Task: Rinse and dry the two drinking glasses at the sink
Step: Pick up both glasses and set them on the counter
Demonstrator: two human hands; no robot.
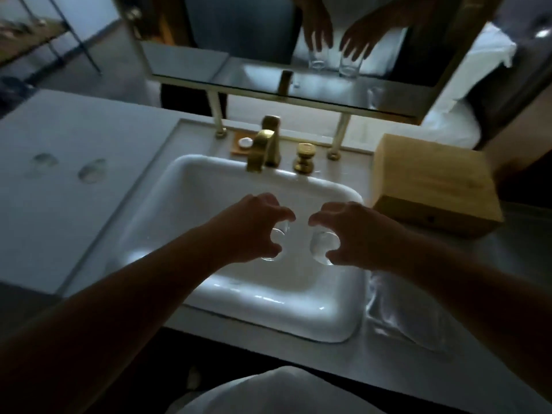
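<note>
Two clear glasses are held upright, side by side, over the white sink (191, 204). The left glass (276, 243) is gripped from above by the curled fingers of the left hand (254, 228); the right glass (324, 245) is likewise gripped by the right hand (352, 231). A brass faucet (264, 150) stands behind the basin, a wooden box (433, 183) on the worktop (59, 174).
</note>
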